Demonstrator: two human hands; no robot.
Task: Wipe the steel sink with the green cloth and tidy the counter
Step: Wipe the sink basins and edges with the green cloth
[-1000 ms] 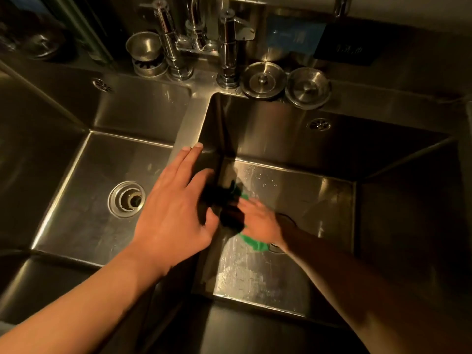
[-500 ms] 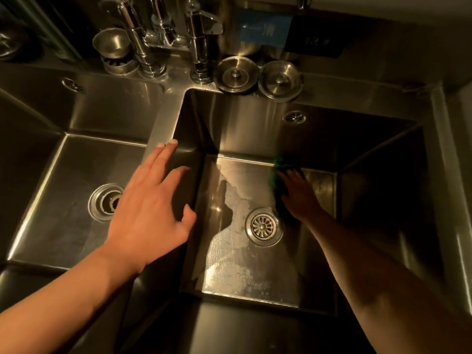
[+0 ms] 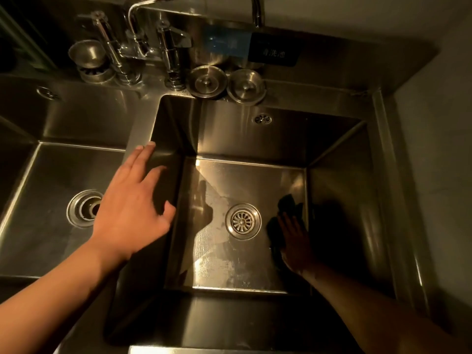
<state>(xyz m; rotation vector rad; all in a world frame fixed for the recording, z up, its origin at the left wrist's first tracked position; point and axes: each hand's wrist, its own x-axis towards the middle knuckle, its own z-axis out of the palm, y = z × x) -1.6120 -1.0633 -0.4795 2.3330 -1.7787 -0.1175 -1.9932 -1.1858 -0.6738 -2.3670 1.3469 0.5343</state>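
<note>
I look down into a steel double sink. In the right basin (image 3: pixel 245 180) my right hand (image 3: pixel 293 236) lies flat with straight fingers on the cloth (image 3: pixel 288 203), which looks almost black in the shadow, pressed to the basin floor by the right wall, right of the round drain (image 3: pixel 242 221). My left hand (image 3: pixel 132 205) rests open on the divider (image 3: pixel 139 123) between the two basins, fingers spread and pointing away from me.
The left basin (image 3: pixel 51 169) has its own drain (image 3: pixel 84 208). On the back ledge stand faucet fittings (image 3: pixel 171 54), a steel strainer cup (image 3: pixel 88 56) and two round steel drain lids (image 3: pixel 207 81). A steel rim (image 3: pixel 390 175) borders the right side.
My right hand has slid the cloth from the basin's left floor, across the back, to the right side near the wall. My left hand stays on the divider.
</note>
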